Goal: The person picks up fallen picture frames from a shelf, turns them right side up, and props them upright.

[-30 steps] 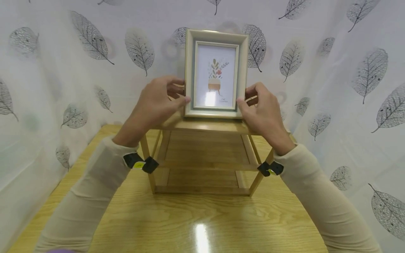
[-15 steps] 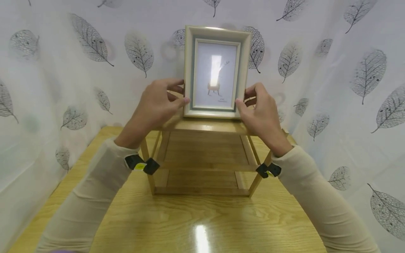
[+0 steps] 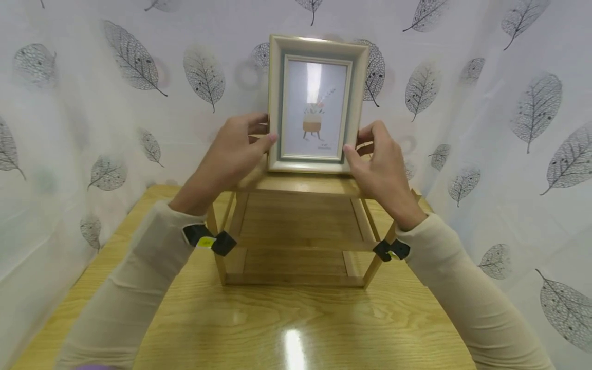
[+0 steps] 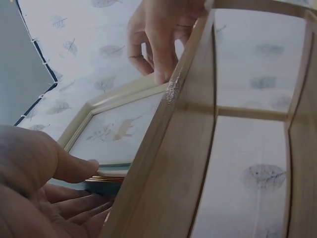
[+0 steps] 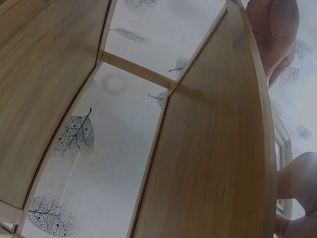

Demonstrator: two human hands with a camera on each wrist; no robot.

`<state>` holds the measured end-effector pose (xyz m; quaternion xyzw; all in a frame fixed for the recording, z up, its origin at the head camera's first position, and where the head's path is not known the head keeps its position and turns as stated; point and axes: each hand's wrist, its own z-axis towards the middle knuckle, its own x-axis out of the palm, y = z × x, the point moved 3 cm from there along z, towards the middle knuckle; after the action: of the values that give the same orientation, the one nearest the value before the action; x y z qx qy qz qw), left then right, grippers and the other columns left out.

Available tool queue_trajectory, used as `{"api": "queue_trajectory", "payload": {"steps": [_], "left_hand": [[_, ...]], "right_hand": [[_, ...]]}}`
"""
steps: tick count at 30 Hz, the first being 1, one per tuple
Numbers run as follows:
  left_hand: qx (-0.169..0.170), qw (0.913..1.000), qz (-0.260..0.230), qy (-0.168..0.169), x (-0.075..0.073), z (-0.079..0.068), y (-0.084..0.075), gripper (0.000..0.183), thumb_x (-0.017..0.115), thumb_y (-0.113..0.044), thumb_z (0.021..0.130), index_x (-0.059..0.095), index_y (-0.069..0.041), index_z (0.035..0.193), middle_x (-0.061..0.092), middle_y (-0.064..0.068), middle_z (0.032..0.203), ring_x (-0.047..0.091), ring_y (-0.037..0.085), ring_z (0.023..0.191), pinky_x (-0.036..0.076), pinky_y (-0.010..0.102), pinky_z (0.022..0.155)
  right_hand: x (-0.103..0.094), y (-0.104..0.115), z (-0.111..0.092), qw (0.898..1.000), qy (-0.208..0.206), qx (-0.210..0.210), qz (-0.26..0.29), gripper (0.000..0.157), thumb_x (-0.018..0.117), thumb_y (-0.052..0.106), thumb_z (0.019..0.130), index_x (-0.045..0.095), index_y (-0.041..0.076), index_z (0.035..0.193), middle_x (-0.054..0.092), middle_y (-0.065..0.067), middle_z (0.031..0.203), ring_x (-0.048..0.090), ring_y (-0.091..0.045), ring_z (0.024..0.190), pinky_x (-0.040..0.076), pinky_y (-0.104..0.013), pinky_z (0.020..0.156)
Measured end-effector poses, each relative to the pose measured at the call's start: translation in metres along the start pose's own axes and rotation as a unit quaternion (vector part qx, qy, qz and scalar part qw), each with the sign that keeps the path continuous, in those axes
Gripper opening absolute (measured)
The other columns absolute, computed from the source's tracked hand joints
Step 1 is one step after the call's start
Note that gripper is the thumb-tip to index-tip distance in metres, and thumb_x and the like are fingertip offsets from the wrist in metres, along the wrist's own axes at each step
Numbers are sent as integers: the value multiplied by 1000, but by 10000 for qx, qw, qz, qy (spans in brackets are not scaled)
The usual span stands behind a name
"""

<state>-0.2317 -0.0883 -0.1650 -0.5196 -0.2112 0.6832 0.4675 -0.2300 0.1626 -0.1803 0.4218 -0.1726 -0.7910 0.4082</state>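
A cream picture frame (image 3: 275,97) with a blue-grey inner band and a potted-plant print stands at the top of a small wooden shelf (image 3: 300,186). My left hand (image 3: 233,156) grips its lower left side, thumb on the front and fingers at the edge. At the lower right side my right hand (image 3: 381,164) does likewise. In the left wrist view, the frame (image 4: 79,121) lies between the left hand (image 4: 29,163) and the right hand (image 4: 158,34), partly hidden by the shelf top. The right wrist view shows only a sliver of the frame (image 5: 282,131) behind the shelf.
Lower shelf boards (image 3: 300,218) and slanted legs (image 3: 375,270) make up the rest of the shelf unit, which stands on a wood-grain table (image 3: 259,329). A white leaf-print curtain (image 3: 176,31) surrounds the table at the back and sides.
The frame's top edge has risen in view as its tilt changed, and the glare on its glass has moved up. My left thumb sits slightly higher. Both hands keep hold of the frame.
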Motion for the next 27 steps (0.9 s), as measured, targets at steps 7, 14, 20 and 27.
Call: {"api": "queue_trajectory", "payload": {"steps": [7, 14, 20, 27], "left_hand": [[-184, 9989, -426, 32, 2, 0, 1, 44, 56, -11, 104, 45, 4, 145, 58, 20, 140, 59, 30, 125, 52, 33, 102], [-237, 9988, -430, 43, 1, -1, 2, 43, 57, -11, 104, 46, 4, 143, 59, 20, 137, 59, 28, 125, 53, 31, 99], [-197, 9989, -426, -67, -1, -1, 4, 44, 61, -11, 102, 49, 4, 141, 62, 18, 134, 62, 28, 120, 55, 29, 96], [-82, 9994, -280, -201, -2, -1, 3, 42, 65, -13, 100, 53, 5, 136, 67, 18, 125, 67, 29, 111, 57, 32, 93]], "right_hand": [[2, 0, 0, 9999, 53, -44, -111, 23, 65, 10, 98, 54, -2, 114, 66, -16, 111, 64, -29, 102, 54, -42, 88], [4, 1, -1, 9997, 191, -43, -117, 26, 62, 4, 98, 54, -5, 121, 64, -19, 116, 64, -31, 104, 57, -41, 90], [4, 4, -3, 9991, 371, 66, -203, 51, 59, -1, 97, 44, -7, 145, 50, -24, 128, 60, -32, 107, 56, -40, 92], [9, 18, -13, 9991, 194, -276, -248, 55, 65, 2, 95, 45, -7, 145, 43, -25, 133, 51, -31, 114, 55, -39, 94]]}}
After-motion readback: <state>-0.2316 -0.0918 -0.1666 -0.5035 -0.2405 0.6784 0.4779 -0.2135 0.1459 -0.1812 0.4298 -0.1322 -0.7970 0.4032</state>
